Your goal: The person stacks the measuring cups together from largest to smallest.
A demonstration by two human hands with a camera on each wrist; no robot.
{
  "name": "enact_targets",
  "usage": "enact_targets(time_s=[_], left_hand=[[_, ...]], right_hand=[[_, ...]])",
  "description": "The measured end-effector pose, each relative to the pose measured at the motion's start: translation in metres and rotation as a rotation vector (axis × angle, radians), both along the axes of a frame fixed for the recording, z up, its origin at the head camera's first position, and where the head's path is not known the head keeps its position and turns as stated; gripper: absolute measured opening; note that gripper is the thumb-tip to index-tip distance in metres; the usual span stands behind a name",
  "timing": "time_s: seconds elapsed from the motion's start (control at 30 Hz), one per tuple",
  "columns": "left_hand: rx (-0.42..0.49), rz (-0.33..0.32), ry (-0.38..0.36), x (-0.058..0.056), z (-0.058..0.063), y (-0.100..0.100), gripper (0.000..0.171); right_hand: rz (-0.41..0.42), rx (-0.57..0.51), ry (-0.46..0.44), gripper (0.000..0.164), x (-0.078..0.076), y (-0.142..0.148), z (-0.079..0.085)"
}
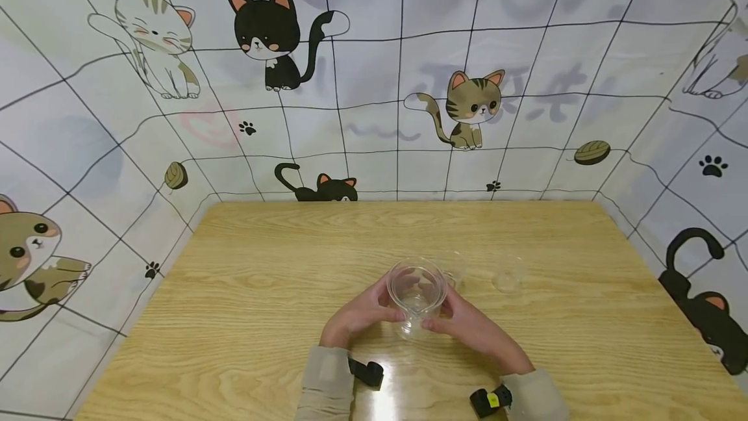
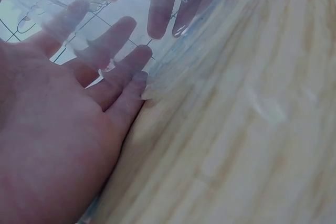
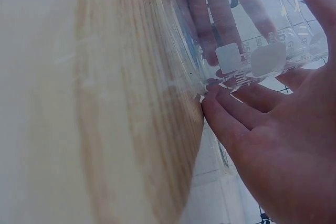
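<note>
Beaker (image 1: pixel 417 297) in both hands (image 1: pixel 367 306) (image 1: pixel 467 322), vessel (image 1: pixel 457 266) behind half-hidden

A wooden table (image 1: pixel 263 258) spans the lower half; right of centre stand a clear vessel (image 1: pixel 457 267) and a fainter glass (image 1: pixel 509 275). The lower-centre beaker (image 1: pixel 417 291) meets or nearly meets it.

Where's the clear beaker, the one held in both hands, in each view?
Head: the clear beaker is below and slightly right of centre.
Left wrist: clear beaker across the top, toward the left.
Right wrist: clear beaker at upper right.
Shared landmark: the wooden tabletop.
</note>
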State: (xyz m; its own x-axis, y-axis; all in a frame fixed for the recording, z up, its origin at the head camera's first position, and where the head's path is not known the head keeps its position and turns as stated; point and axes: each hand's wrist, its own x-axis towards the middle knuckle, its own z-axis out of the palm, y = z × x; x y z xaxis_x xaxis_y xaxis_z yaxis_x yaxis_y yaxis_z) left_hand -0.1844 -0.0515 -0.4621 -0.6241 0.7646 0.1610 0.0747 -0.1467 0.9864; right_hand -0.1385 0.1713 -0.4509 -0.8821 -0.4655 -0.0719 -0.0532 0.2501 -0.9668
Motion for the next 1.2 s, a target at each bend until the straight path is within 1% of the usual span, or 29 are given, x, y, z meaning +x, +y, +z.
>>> enact_targets(time_s=[0.13, 0.23, 0.33, 0.4, 0.43, 0.53, 0.73, 0.8, 0.9, 1.0, 1.1, 1.2], left_hand=[[0.019, 0.007, -0.009, -0.002, -0.006, 0.0, 0.08], [0.018, 0.012, -0.006, -0.004, -0.011, 0.0, 0.08], [0.009, 0.019, -0.005, -0.007, -0.02, 0.0, 0.08], [0.002, 0.022, -0.007, -0.008, -0.021, 0.0, 0.08], [-0.001, 0.024, -0.009, -0.009, -0.025, 0.0, 0.08], [-0.003, 0.023, -0.019, -0.007, -0.022, 0.0, 0.079], [0.011, 0.004, -0.035, -0.003, -0.007, 0.0, 0.081], [0.013, -0.006, -0.039, -0.003, -0.005, 0.0, 0.082], [0.009, -0.01, -0.049, -0.004, -0.008, 0.0, 0.083], [0.009, 0.002, -0.049, -0.007, -0.015, 0.0, 0.083], [0.02, 0.013, -0.04, -0.009, -0.021, 0.0, 0.083], [0.036, 0.002, -0.039, -0.01, -0.024, 0.0, 0.083]], right_hand=[[0.009, 0.009, 0.0, 0.081, 0.003, -0.002, 0.011], [0.009, 0.019, -0.002, 0.081, 0.003, -0.002, 0.012], [0.002, 0.015, 0.003, 0.081, 0.0, 0.0, 0.002], [0.006, 0.005, 0.005, 0.081, -0.003, 0.003, -0.006], [0.011, 0.001, 0.007, 0.08, -0.004, 0.004, -0.011], [0.03, 0.002, 0.02, 0.079, -0.006, 0.008, -0.017], [0.052, 0.009, 0.044, 0.074, -0.007, 0.013, -0.014], [0.061, 0.004, 0.043, 0.072, -0.007, 0.014, -0.012], [0.07, -0.014, 0.041, 0.068, -0.006, 0.016, -0.01], [0.072, -0.027, 0.037, 0.066, -0.006, 0.019, -0.01], [0.083, -0.044, 0.055, 0.063, -0.008, 0.021, -0.009], [0.087, -0.056, 0.073, 0.061, -0.01, 0.024, -0.008]])
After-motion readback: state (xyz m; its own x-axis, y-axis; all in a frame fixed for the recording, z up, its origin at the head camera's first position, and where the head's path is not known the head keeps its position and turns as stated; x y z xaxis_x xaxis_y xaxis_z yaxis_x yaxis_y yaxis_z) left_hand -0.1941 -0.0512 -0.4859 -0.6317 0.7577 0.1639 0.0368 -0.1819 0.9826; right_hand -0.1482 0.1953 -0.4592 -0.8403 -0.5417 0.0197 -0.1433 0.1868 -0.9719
